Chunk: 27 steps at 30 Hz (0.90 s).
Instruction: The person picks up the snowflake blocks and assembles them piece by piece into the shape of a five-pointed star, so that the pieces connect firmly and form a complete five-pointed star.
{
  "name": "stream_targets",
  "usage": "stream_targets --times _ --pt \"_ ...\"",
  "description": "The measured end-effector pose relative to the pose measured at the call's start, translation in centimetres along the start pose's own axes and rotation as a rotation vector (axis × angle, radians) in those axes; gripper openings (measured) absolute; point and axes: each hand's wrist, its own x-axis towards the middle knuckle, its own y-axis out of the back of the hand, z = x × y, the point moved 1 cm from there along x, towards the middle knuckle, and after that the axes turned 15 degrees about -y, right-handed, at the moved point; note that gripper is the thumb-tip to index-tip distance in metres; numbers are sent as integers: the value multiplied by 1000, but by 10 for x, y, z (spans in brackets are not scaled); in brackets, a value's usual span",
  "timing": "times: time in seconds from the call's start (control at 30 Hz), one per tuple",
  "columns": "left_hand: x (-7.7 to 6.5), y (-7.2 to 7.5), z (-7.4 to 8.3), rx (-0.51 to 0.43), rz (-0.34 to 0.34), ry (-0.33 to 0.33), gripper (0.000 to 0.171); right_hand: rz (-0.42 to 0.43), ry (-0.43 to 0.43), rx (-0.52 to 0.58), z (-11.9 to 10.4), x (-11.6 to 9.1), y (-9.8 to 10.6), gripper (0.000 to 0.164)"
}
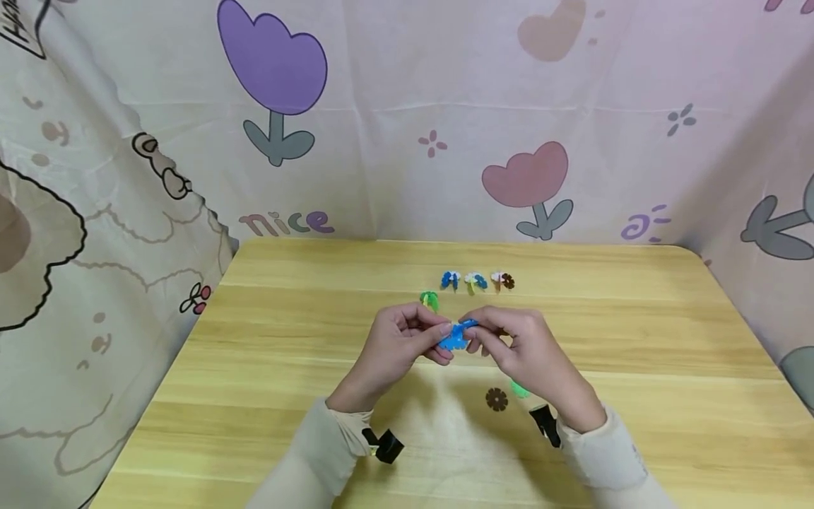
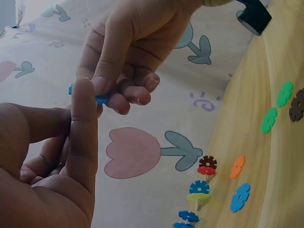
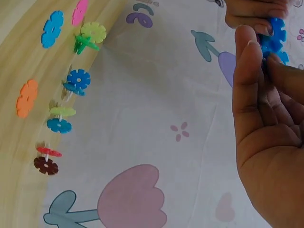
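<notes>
Over the middle of the table, my left hand [image 1: 407, 338] pinches a blue snowflake disc [image 1: 453, 339] between thumb and fingers. From the other side my right hand [image 1: 523, 346] pinches a second blue snowflake disc [image 1: 469, 324], which meets the first at an angle. Both notched blue pieces [image 3: 274, 40] show between the fingertips in the right wrist view. Fingers hide most of the blue [image 2: 100, 99] in the left wrist view. Just beyond the left hand stands a joined green and yellow-green cluster [image 1: 429, 300].
Farther back, three joined clusters stand in a row: blue [image 1: 450, 281], yellow-green and blue [image 1: 475, 283], and brown and red [image 1: 506, 281]. Loose brown [image 1: 497, 399] and green [image 1: 519, 389] discs lie near the right forearm. Orange [image 2: 237, 166], blue [image 2: 240, 197] and pink [image 3: 80, 12] discs lie on the table.
</notes>
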Motion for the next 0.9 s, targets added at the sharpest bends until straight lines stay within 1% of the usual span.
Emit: stream_targets --times 0.13,0.27,0.43,0.53,0.63,0.67,0.8,0.9 --pt "2 2 1 20 -9 11 12 -17 -66 -28 2 1 5 18" --pt "3 6 2 18 4 13 13 -83 -209 -85 13 3 6 15" --pt "2 10 1 -25 -2 18 11 -216 -386 -276 38 9 -4 9" --pt "0 14 3 -63 3 11 11 -300 -465 -437 46 18 -11 14" --pt "-1 19 8 -90 19 0 11 -365 -511 -541 48 30 -17 19" --pt "-1 20 9 -93 24 -5 11 -382 -510 -564 49 34 -19 21" --pt "0 24 14 -91 21 -20 11 -440 -542 -565 52 43 -28 27" --pt "1 25 16 -78 8 -17 13 -446 -566 -573 55 44 -35 26"
